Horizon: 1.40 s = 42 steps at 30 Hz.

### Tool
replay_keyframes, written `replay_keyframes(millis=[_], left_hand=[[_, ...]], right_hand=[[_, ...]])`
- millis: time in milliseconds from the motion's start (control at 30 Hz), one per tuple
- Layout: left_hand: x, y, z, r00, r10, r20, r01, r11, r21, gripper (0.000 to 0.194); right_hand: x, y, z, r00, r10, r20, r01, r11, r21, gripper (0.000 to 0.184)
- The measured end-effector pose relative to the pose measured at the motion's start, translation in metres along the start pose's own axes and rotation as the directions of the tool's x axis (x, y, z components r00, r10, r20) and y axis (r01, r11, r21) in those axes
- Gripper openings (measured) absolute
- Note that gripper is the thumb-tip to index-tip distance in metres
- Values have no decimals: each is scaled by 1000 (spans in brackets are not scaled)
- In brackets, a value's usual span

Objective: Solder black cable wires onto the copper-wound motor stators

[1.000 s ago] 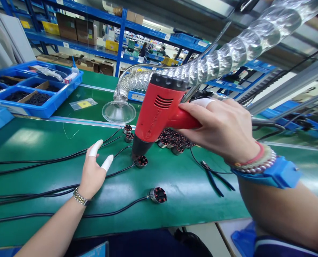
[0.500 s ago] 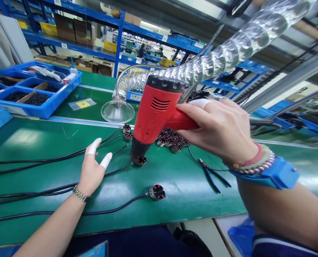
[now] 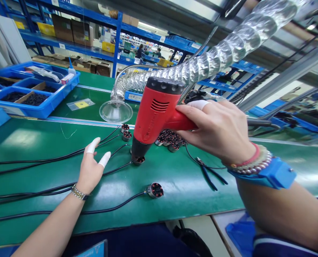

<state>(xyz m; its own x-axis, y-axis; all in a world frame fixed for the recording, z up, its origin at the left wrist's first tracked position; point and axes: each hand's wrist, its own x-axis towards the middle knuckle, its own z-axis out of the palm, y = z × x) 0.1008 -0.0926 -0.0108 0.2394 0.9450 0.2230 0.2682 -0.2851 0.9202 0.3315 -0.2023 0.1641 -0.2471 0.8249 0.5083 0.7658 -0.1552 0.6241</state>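
Observation:
My right hand [image 3: 217, 128] is wrapped round the handle of a red heat gun [image 3: 156, 114]. Its dark nozzle points down, right over a small motor stator [image 3: 140, 160] on a black cable. My left hand [image 3: 91, 167] rests on the green table mat [image 3: 188, 178] over the black cables [image 3: 41, 159], left of that motor; its fingers are spread, two of them in white finger cots. A second cabled motor [image 3: 155, 190] lies nearer the front edge. Two more motors [image 3: 125, 132] sit behind the nozzle.
A heap of several motors [image 3: 172, 139] lies behind the heat gun. A silver extraction hose [image 3: 215, 57] ends in a clear funnel [image 3: 116, 111]. Blue parts trays [image 3: 35, 92] stand at the left. Dark-handled cutters [image 3: 209, 175] lie to the right. Blue shelving fills the background.
The heat gun's nozzle has come down closer over the motor. My left hand has stayed on the cables.

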Motion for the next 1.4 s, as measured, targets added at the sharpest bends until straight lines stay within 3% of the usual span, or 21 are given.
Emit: replay_keyframes(millis=[167, 600, 1000, 1400], left_hand=[[0, -1, 0, 1000, 5, 1, -5, 1000, -9, 56], [3, -2, 0, 1000, 12, -10, -12, 1000, 5, 57], [5, -5, -1, 1000, 16, -15, -16, 1000, -24, 59], [9, -12, 0, 999, 6, -44, -7, 1000, -16, 59]], right_hand=[[-3, -1, -2, 1000, -7, -19, 8, 999, 52, 35], [1, -5, 1, 998, -13, -54, 12, 999, -31, 35], [-37, 12, -37, 998, -60, -25, 60, 998, 0, 32], [-57, 8, -46, 1000, -22, -17, 22, 1000, 4, 30]])
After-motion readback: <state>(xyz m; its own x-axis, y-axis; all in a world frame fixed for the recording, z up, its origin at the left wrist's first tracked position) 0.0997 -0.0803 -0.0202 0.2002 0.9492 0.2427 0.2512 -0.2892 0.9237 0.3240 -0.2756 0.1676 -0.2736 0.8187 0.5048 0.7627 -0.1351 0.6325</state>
